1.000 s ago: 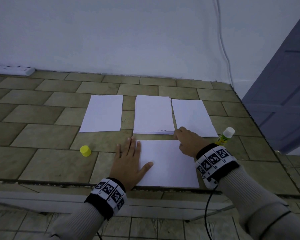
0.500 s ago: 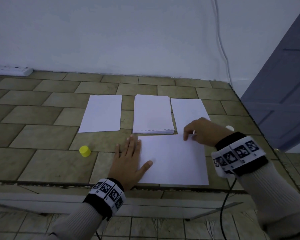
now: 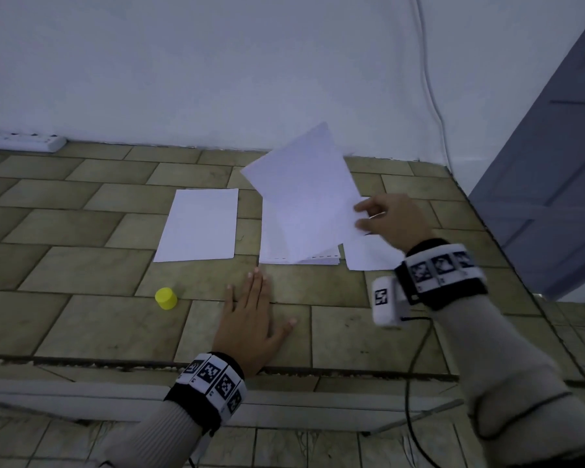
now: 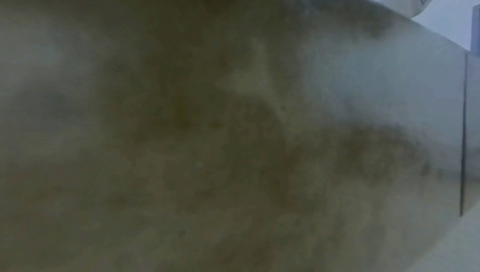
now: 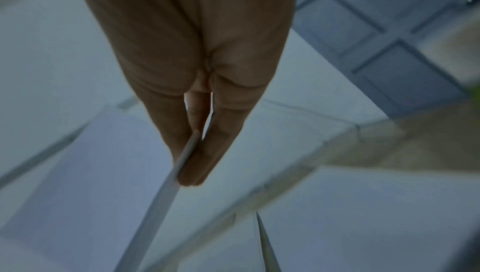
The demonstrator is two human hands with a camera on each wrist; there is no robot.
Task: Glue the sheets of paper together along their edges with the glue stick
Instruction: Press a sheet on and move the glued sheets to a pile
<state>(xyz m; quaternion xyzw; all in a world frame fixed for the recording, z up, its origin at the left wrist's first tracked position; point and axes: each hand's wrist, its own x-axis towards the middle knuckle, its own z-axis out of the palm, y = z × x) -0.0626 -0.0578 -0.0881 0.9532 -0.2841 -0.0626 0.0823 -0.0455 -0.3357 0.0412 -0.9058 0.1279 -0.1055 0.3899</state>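
The right hand pinches a white sheet by one edge between thumb and fingers and holds it tilted in the air over the paper stack, while the left hand lies flat, fingers straight and spread, on bare floor tiles just in front of that stack. A single sheet lies left of the stack and another right of it, narrow strips of tile between their edges, with a yellow cap standing apart to the left; the glue stick itself cannot be made out.
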